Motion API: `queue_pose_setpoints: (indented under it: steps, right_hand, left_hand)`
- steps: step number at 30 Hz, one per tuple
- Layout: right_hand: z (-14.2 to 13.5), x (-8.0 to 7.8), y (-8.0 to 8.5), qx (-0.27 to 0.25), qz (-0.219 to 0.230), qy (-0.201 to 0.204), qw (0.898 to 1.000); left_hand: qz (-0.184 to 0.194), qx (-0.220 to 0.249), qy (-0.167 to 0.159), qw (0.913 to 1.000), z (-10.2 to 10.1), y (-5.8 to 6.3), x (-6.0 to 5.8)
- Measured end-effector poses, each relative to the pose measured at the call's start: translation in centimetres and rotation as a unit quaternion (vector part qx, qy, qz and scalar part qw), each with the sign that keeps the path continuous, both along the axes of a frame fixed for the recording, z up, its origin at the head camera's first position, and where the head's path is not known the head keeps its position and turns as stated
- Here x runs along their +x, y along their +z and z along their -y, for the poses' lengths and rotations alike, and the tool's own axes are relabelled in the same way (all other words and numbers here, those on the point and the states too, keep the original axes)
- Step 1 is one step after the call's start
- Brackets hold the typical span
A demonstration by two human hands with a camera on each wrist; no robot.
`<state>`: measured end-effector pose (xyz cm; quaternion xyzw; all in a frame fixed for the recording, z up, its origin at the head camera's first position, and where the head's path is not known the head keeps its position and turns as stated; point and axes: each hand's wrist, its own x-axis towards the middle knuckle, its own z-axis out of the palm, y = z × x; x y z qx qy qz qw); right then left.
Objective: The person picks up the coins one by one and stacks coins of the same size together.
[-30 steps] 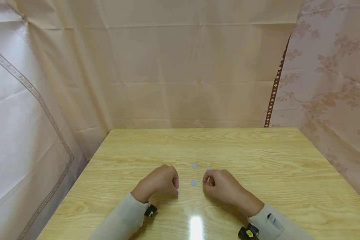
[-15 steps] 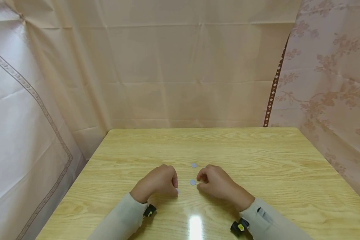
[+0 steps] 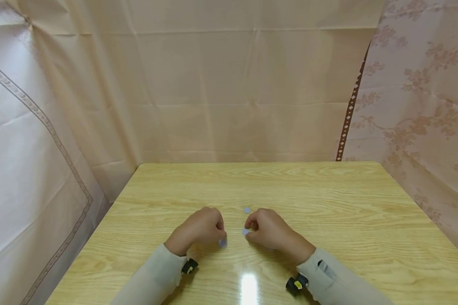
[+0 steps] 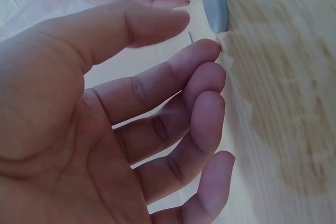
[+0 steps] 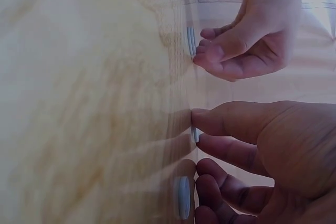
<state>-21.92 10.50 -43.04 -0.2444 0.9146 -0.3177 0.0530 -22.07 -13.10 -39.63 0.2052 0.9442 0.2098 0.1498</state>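
Observation:
My left hand [image 3: 200, 228] hovers just above the table, thumb and fingers apart and bent, with nothing between them. By its fingertips lies a short stack of small round pale grey discs [image 4: 216, 4], looking like two layers. My right hand [image 3: 269, 228] pinches the edges of another pale grey disc [image 3: 245, 231] between thumb and index finger, low at the tabletop. Beneath that hand's other fingers, the right wrist view shows one more disc [image 5: 184, 198] lying flat. Farther back, a single disc [image 3: 247, 210] rests beyond both hands.
The wood-grain table [image 3: 309, 186] carries a bright light reflection [image 3: 249, 288] near the front. Beige cloth [image 3: 236, 93] hangs behind its far edge, with patterned cloth on both sides. Each wrist wears a small black camera [image 3: 297, 284].
My right hand has moved left and taken the middle disc between thumb and index finger. My left fingers have lifted slightly off their discs, which now show more.

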Motion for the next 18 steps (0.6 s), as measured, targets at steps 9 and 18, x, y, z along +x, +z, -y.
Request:
queue_pose_setpoints:
  steps: [9, 18]
  right_hand:
    - [0.03, -0.03, 0.14, -0.006, 0.012, 0.009, 1.0]
    - [0.04, 0.33, 0.32, 0.004, 0.01, 0.01, 1.0]
  left_hand:
    - [-0.004, 0.007, 0.01, 0.9999, 0.22, -0.05, -0.23]
    - [0.009, 0.009, 0.01, 0.9999, 0.24, 0.0, -0.39]
